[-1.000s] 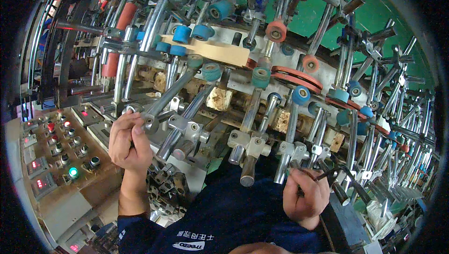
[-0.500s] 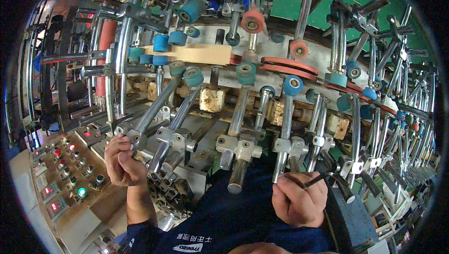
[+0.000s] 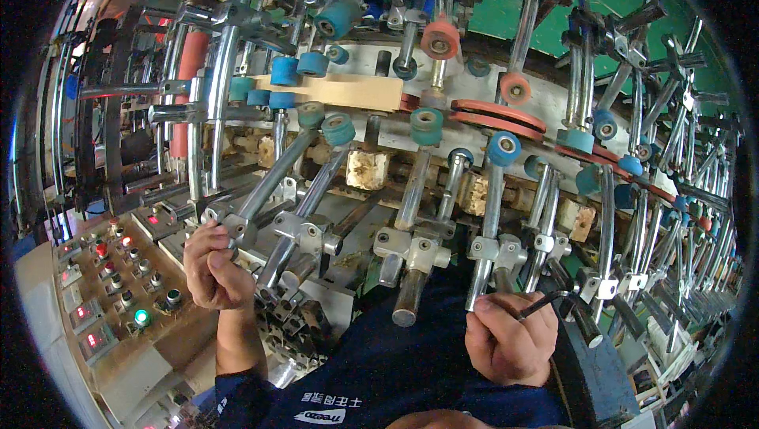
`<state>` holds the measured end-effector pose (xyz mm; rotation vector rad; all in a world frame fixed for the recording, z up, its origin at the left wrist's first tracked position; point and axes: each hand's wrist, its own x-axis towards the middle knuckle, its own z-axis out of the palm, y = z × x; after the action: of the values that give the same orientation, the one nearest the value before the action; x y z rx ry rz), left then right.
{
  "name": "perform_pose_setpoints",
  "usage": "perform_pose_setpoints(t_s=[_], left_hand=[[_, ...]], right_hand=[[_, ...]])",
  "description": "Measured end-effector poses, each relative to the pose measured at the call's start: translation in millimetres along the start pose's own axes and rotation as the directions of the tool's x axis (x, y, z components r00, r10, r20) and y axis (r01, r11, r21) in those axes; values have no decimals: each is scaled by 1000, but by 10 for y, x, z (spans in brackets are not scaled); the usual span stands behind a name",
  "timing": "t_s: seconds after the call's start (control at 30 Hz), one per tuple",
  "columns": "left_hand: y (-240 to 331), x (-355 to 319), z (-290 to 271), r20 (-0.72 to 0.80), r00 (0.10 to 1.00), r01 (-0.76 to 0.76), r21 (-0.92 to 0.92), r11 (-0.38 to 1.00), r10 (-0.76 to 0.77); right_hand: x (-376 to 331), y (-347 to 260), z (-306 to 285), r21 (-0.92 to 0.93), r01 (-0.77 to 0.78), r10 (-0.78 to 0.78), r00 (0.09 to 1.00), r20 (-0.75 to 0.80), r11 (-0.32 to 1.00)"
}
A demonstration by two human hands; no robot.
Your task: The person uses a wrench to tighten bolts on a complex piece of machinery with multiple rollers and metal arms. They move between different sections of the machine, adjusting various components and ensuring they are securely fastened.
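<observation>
My left hand (image 3: 219, 271) is closed at the near end of a slanted chrome rod. Its fingertips rest on the metal clamp block (image 3: 231, 223) there, and part of that grip is hidden. My right hand (image 3: 510, 340) is closed around a dark bent hex key (image 3: 545, 300), whose crooked end sticks out to the right. Its fingers also lie against the lower end of an upright chrome rod (image 3: 477, 293), below another clamp (image 3: 496, 252). Beyond both hands, a pale wooden strip (image 3: 360, 92) lies between blue and green rollers (image 3: 337, 128).
A control panel (image 3: 130, 287) with buttons and lit displays stands at the left. Red discs (image 3: 498, 117) line the machine bed, with orange rollers (image 3: 439, 39) behind. Rods and clamps crowd the right side. A green floor (image 3: 498, 2) shows at the back.
The whole view has shifted slightly, so the machine appears a little farther right. Both hands keep nearly the same places and grips, and the wooden strip stays between its rollers.
</observation>
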<state>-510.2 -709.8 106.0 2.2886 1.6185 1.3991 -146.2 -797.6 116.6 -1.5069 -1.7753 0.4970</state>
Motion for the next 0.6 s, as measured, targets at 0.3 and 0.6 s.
perform_pose_setpoints(t_s=[0.3, 0.6], left_hand=[[-70, -53, -60, 27, 998, -59, -3, 998, 59], [-34, 62, -38, -87, 981, -169, 53, 984, 174]], right_hand=[[-53, -35, -7, 11, -49, 48, 998, 49, 999], [-119, -125, 149, -84, -35, 26, 993, -112, 996]])
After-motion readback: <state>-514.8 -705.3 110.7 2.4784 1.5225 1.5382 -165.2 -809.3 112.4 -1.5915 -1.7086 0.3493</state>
